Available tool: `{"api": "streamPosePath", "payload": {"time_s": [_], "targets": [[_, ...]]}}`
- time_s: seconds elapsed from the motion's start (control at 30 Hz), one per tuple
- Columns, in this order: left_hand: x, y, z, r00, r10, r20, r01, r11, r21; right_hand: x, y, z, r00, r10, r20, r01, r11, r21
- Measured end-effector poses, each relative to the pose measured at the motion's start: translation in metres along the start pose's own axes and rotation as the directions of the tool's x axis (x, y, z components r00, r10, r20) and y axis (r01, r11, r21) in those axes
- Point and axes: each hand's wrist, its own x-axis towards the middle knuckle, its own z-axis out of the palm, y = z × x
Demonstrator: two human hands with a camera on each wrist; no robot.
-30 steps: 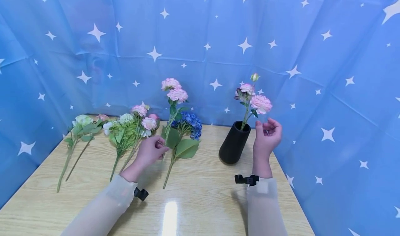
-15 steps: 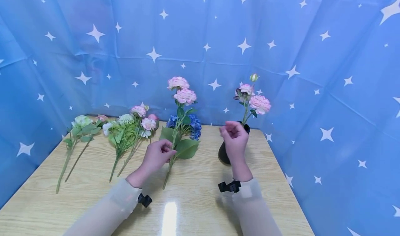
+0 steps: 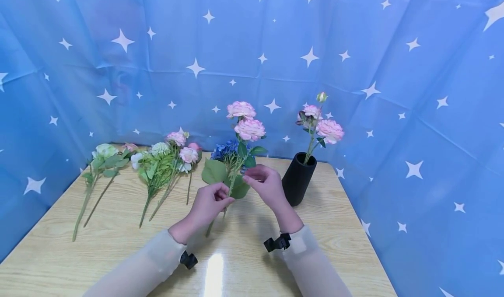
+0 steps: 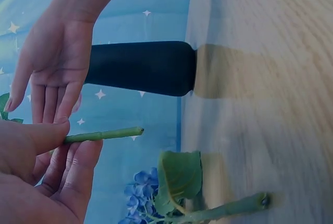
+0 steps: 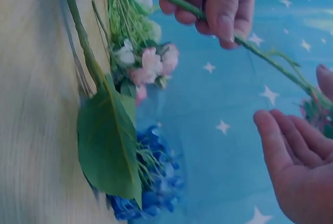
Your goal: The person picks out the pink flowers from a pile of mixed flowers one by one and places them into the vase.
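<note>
My left hand (image 3: 214, 200) pinches the green stem of a pink two-bloom flower (image 3: 246, 122) and holds it upright above the table. The left wrist view shows the stem (image 4: 104, 134) between thumb and fingers of the left hand (image 4: 41, 172). My right hand (image 3: 261, 183) hovers just right of the stem with straight fingers and holds nothing; the right wrist view shows the right hand (image 5: 296, 156) close to the stem (image 5: 260, 52). A black vase (image 3: 299, 179) at the right holds another pink flower (image 3: 323, 126).
A blue hydrangea (image 3: 224, 150) with a large leaf (image 3: 212, 172) lies on the wooden table (image 3: 354, 244) behind my hands. Further left lie a mixed bunch (image 3: 165, 161) and a green-white stem (image 3: 100, 157). Blue star-printed cloth (image 3: 413, 91) walls in the table.
My left hand has carried the pink flower up and to the right. My right hand has moved left from beside the vase to the stem.
</note>
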Motion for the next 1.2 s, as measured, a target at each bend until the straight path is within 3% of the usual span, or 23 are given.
{"api": "streamPosePath", "payload": {"time_s": [0.3, 0.73, 0.97, 1.2], "targets": [[-0.004, 0.002, 0.007, 0.998, 0.058, 0.018, -0.058, 0.998, 0.035, -0.002, -0.003, 0.004, 0.999, 0.015, 0.030, -0.018, 0.997, 0.080], [-0.008, 0.005, 0.012, 0.995, 0.096, 0.022, -0.097, 0.993, 0.074, -0.003, -0.001, 0.004, 0.996, -0.072, 0.053, 0.063, 0.986, 0.158], [-0.009, 0.005, 0.012, 0.995, 0.098, 0.018, -0.099, 0.991, 0.086, -0.004, -0.001, 0.006, 0.999, -0.022, 0.033, 0.015, 0.981, 0.192], [-0.009, 0.004, 0.014, 0.993, 0.116, 0.009, -0.116, 0.987, 0.108, -0.005, -0.002, 0.011, 0.998, 0.053, 0.022, -0.057, 0.953, 0.297]]}}
